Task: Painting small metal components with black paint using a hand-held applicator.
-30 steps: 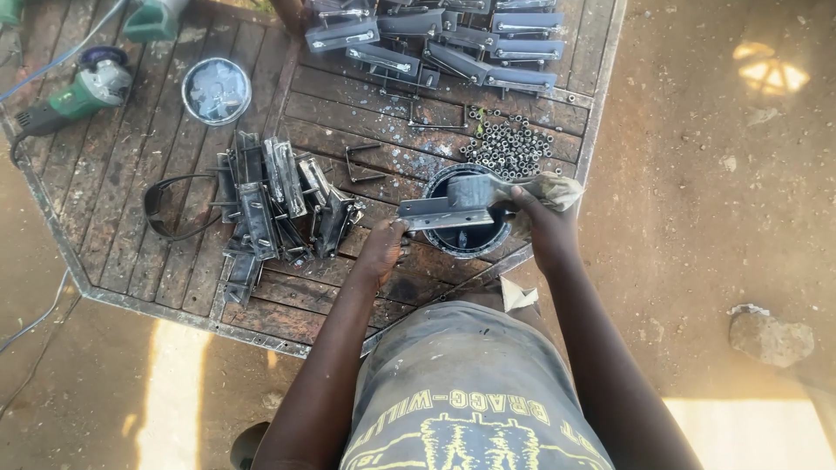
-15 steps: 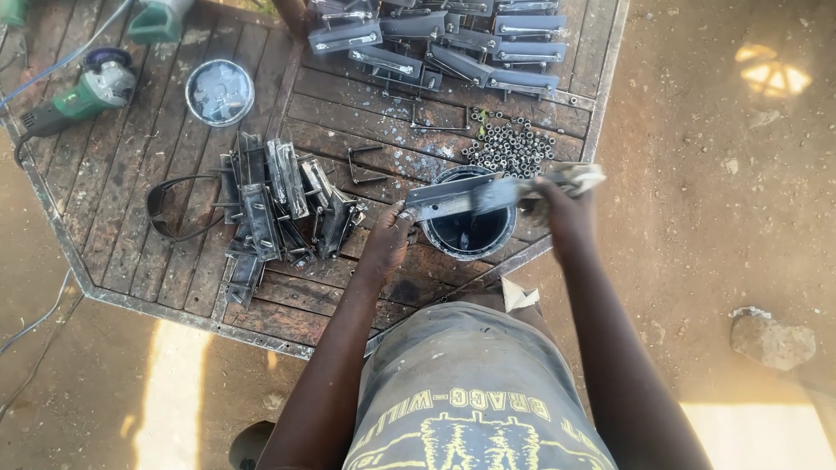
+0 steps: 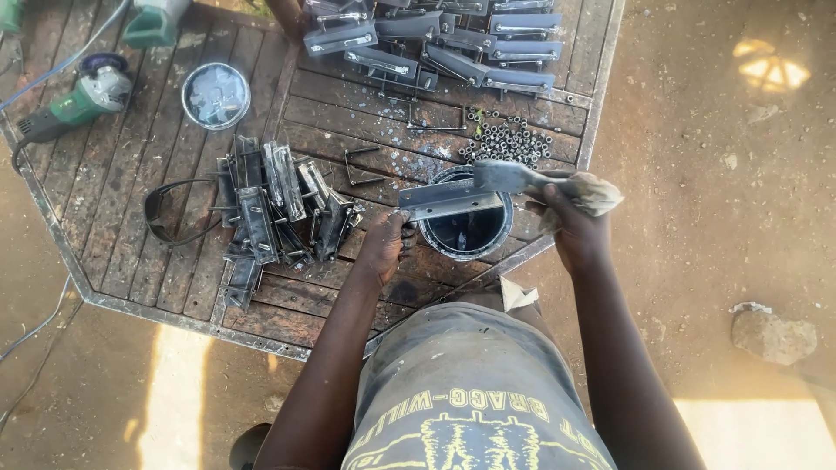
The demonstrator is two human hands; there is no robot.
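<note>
two hands on one metal bar (image 3: 448, 198) above the paint tin (image 3: 466, 231): left hand (image 3: 383, 248) fingers pinching its near end, right hand (image 3: 570, 222) with rag (image 3: 592, 187) clenched at the far end

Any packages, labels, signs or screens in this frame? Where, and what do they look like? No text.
No packages, signs or screens.
Shirt print: bottom centre, on the person's grey shirt, an arc of yellow letters over a yellow drawing.
Round tin: upper left of the wooden table, silver, no label visible.
Black can: table's near edge, under the metal bracket held by the left hand and right hand, no label visible.
</note>
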